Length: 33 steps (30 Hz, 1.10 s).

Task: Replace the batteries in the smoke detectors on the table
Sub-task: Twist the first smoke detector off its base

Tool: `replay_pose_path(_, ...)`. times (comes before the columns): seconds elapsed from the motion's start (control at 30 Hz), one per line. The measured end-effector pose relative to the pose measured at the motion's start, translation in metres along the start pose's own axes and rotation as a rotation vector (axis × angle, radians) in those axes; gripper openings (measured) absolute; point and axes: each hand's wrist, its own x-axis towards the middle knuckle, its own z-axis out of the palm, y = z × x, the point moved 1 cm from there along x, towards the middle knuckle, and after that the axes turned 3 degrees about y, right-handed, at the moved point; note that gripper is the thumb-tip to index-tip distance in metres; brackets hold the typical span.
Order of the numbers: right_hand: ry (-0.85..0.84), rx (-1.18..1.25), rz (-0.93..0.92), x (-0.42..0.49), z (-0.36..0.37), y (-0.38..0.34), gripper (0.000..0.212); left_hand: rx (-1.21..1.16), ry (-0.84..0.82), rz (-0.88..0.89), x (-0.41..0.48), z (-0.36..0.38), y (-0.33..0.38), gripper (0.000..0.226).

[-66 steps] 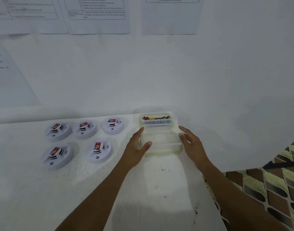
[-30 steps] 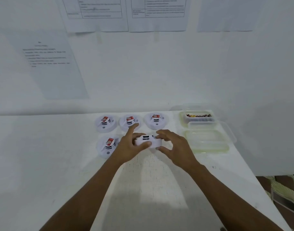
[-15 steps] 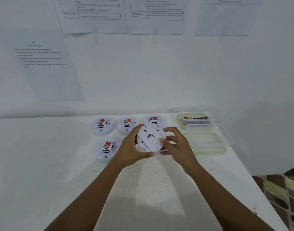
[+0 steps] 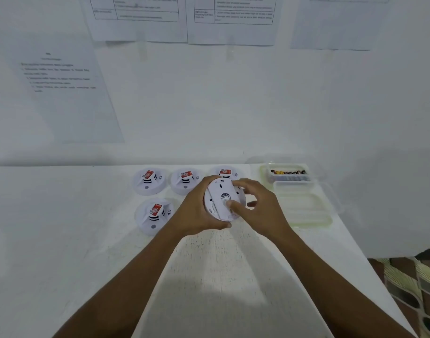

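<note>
Detector underside faced me — my left hand gripped its rim, right hand clasped the far edge, thumb on back.

You face a plain white wall with printed sheets hung along its top and one more sheet lower on the left. A white table stands against it, its near surface scuffed. At the near right, past the table's edge, you see patterned brown-and-green floor.

White table with four smoke detectors, a tub of batteries, a clear lid
</note>
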Motion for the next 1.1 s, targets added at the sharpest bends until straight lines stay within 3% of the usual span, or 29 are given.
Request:
replay_pose_path(0.17,-0.002,-0.118,-0.031,0.010,0.012,-0.008,0.078,-0.013,0.007,-0.080,0.004,-0.005,0.012,0.092)
replay_pose_path(0.5,-0.073,-0.145,0.002,0.020,0.011,-0.013,0.069,0.062,-0.015,-0.115,0.004,-0.009,0.002,0.079)
replay_pose_path(0.8,-0.039,-0.171,-0.012,0.016,0.011,-0.014,0.091,0.090,-0.004,-0.087,0.011,-0.007,-0.003,0.078)
replay_pose_path(1.1,-0.064,-0.044,-0.029,0.010,0.009,-0.023,0.087,0.131,0.005,-0.056,0.010,-0.010,-0.006,0.083)
